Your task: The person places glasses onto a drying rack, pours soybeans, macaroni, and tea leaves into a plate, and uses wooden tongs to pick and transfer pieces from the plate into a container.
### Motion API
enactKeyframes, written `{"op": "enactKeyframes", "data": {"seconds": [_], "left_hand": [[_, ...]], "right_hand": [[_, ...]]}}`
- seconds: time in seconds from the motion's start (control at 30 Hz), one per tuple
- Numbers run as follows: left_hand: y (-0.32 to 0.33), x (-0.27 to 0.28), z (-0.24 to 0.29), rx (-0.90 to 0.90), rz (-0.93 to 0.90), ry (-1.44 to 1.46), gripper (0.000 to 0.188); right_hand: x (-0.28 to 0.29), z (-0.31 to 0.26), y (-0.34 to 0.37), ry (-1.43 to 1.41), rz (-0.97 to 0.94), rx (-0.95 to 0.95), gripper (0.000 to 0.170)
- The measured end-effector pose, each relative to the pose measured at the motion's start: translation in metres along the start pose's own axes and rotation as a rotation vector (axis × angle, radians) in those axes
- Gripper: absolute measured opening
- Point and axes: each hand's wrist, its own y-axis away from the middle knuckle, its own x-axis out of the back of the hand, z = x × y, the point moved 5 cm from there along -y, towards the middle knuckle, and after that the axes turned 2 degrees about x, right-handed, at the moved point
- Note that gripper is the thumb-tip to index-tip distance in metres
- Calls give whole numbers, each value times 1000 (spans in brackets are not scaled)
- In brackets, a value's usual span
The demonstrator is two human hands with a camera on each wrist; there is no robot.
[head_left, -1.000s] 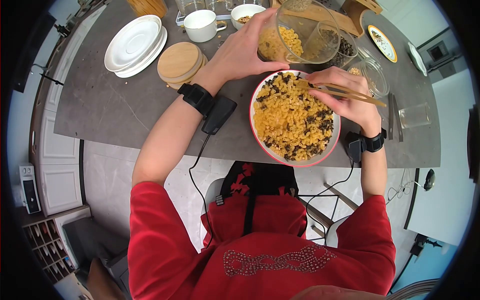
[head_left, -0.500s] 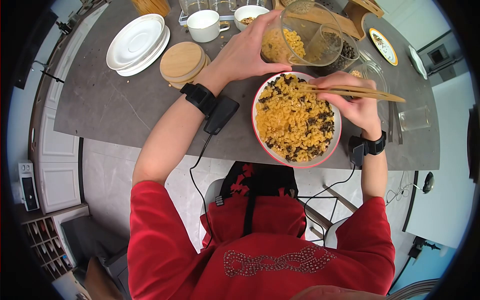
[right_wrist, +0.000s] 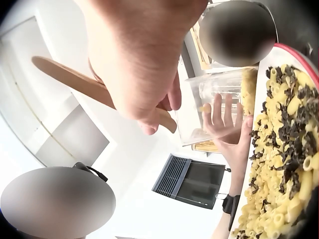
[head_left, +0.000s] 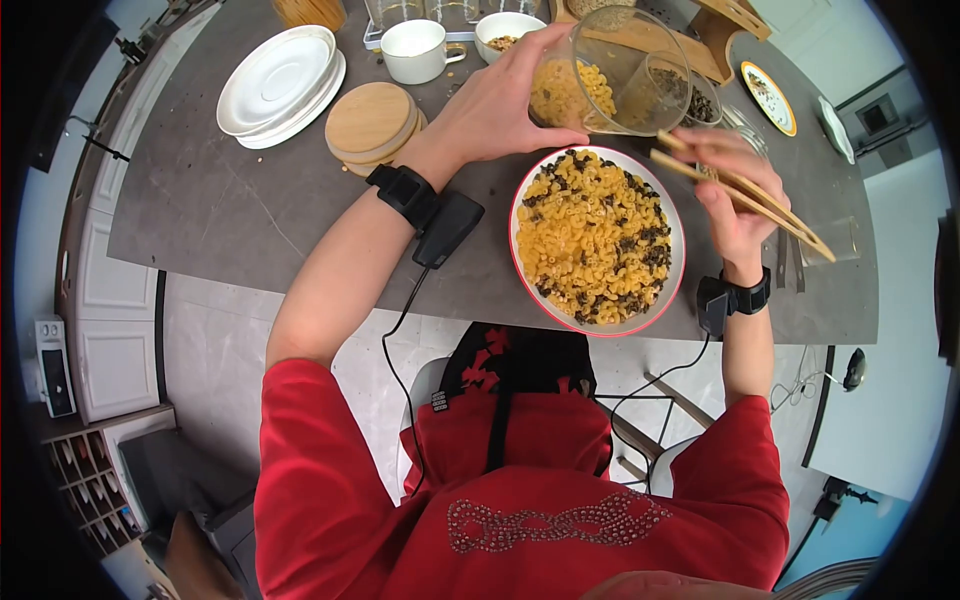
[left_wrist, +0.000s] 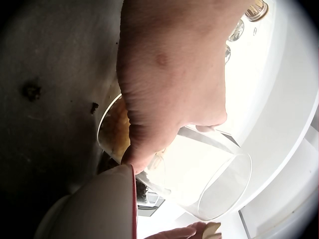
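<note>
A white bowl with a red rim (head_left: 679, 270) is full of macaroni (head_left: 585, 240) mixed with dark, shrivelled pieces. At its far side my left hand (head_left: 500, 112) holds a clear jar (left_wrist: 219, 179) with more macaroni (head_left: 557, 92) at its bottom. The left thumb is right by the bowl's rim. My right hand (head_left: 738, 185) grips wooden tongs (head_left: 800, 230) beside the jar's mouth, to the right of the bowl. Their tips are apart and overlap the jar's edge in the head view. In the right wrist view, the left hand (right_wrist: 229, 124) shows through the jar.
Stacked white plates (head_left: 275, 85) and round wooden lids (head_left: 370, 118) lie to the left. A white cup (head_left: 415, 52) and a small bowl (head_left: 505, 32) stand behind. Another clear container (head_left: 708, 105) with dark pieces is past the jar. A yellow-rimmed plate (head_left: 768, 97) lies far right.
My right hand has lifted the tongs away from the macaroni in the bowl and moved right and outward, and the tongs have swung and spread. The left hand keeps holding the jar.
</note>
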Motion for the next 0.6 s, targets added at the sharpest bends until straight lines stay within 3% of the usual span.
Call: {"op": "enactKeyframes", "data": {"seconds": [0.07, 0.17, 0.2, 0.3, 0.6], "left_hand": [[2, -1, -3, 13, -7, 4, 113], [1, -2, -4, -41, 30, -23, 111], [1, -1, -4, -59, 41, -24, 111], [0, -1, -3, -67, 48, -25, 111], [0, 0, -3, -53, 45, -26, 111]], "right_hand": [[-4, -6, -5, -25, -35, 33, 23], [-21, -3, -8, 259, -271, -115, 13], [-23, -4, -7, 263, -268, -116, 13], [-26, 13, 3, 290, -340, -359, 16], [-32, 19, 6, 316, -403, -501, 19]]}}
